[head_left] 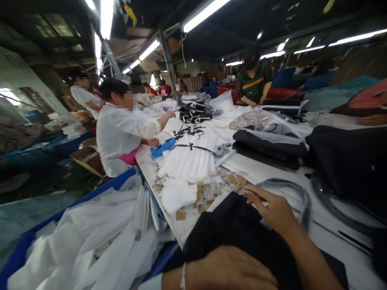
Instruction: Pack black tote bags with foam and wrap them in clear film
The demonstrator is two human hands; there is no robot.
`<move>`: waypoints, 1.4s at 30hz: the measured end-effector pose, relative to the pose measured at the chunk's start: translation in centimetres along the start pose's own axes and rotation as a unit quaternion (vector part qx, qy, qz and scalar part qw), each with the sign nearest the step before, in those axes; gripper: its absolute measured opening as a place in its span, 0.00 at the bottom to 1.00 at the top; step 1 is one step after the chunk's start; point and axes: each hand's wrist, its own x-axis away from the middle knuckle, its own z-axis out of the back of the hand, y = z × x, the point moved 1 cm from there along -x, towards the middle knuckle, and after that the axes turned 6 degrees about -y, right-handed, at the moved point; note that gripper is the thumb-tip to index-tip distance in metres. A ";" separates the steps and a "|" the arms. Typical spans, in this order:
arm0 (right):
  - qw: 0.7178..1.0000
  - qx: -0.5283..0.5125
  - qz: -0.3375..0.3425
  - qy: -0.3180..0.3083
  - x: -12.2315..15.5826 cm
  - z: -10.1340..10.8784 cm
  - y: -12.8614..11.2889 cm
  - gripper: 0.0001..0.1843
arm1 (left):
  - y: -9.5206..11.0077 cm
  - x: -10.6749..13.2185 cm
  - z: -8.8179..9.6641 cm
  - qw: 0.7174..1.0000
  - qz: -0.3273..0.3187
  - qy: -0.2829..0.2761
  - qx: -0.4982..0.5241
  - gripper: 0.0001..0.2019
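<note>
A black cloth (236, 229) lies on the white table (260, 169) right in front of me. My right hand (272, 209) rests flat on its far edge, fingers stretched out and pointing left, holding nothing. My left hand (236, 270) lies on the near part of the same cloth at the bottom of the view, a thin bracelet on its wrist. Its fingers are blurred and run off the frame. A grey translucent strap (298, 193) loops over the table just beyond my right hand.
A tied bundle of white pieces (190, 161) and scattered brown card tags (232, 179) lie past the cloth. Folded dark garments (269, 147) are stacked to the right. A blue bin of white fabric (90, 241) stands on the left. A person in white (121, 133) and a person in green (254, 80) work at the table.
</note>
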 end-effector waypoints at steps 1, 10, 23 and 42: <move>0.999 -0.007 -0.003 -0.041 0.0 -0.4 -0.3 0.19 | -1.0 1.7 0.5 0.995 0.016 0.075 0.058 0.15; 0.942 0.011 -0.004 -0.337 1.1 -5.3 -4.6 0.26 | -7.7 15.0 -1.2 0.752 0.456 0.298 0.370 0.15; 0.904 -0.011 0.103 -0.414 1.4 -4.0 -5.9 0.14 | -9.5 14.6 0.4 0.854 0.245 0.166 0.428 0.16; 0.878 -0.142 0.033 -0.456 1.1 -3.7 -7.2 0.10 | -10.0 10.8 3.7 0.937 0.291 -0.113 0.155 0.14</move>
